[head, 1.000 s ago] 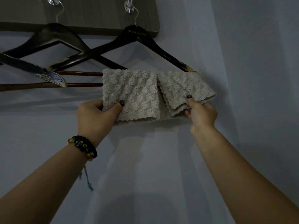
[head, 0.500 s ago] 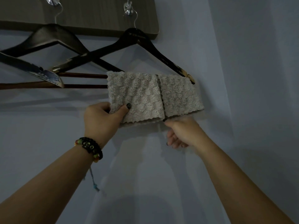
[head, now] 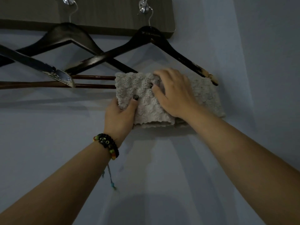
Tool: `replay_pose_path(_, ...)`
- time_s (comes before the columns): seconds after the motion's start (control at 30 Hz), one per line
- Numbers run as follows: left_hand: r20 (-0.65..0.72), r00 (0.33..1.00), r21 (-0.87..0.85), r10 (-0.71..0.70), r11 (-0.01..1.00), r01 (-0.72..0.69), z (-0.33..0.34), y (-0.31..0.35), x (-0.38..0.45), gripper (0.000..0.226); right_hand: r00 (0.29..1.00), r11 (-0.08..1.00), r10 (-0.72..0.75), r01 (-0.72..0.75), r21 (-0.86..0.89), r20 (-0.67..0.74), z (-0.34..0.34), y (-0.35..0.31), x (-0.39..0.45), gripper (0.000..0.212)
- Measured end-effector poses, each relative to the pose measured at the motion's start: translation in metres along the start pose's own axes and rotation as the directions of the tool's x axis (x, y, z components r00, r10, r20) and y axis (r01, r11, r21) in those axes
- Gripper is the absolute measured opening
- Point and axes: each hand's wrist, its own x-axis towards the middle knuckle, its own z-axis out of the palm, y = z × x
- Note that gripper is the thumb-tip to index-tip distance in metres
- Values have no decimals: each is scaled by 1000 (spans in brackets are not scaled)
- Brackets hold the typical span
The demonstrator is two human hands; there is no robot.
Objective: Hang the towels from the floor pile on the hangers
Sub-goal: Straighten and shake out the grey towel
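A beige textured towel (head: 146, 109) hangs folded over the lower bar of the right dark wooden hanger (head: 162, 44), against the wall. My left hand (head: 120, 114) grips the towel's lower left edge, thumb on the front. My right hand (head: 174, 93) lies over the towel's upper middle. Its fingers curl over the top fold at the bar and its thumb presses the front. Part of the towel's right half (head: 207, 98) shows beyond that hand. No floor pile is in view.
Two more dark hangers, one (head: 68, 34) on the left hook and another (head: 32, 64) jutting in from the left, overlap the right one. All hang from metal hooks (head: 144, 7) on a wooden board (head: 105, 13). Pale wall (head: 243, 62) surrounds them.
My right hand rose from under the towel's lower right edge to its upper middle. The towel's right flap now hangs flat. My left hand keeps its grip on the left edge.
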Motion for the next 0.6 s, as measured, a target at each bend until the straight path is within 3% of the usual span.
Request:
replay_pose_path(0.1, -5, 1000, 45, 8, 999, -8, -5, -5, -1, 57, 999, 1000, -14, 15, -10, 35, 12, 4, -7, 51)
replay_pose_path(0.27, -20, 1000, 92, 22, 996, -20, -20, -10, -12, 39, 999, 998, -31, 32, 49, -22, 17, -5, -26, 59)
replay_pose_path(0.37, 3, 999, 207, 37, 978, -37, -38, -11, -25, 32, 995, 993, -98, 98, 63, 6, 14, -16, -42, 62)
replay_pose_path(0.6, 128, 992, 525, 15, 847, -81, -99, 0, -74, 47, 965, 976, -198, 179, 122, 170, -1, -54, -84, 64)
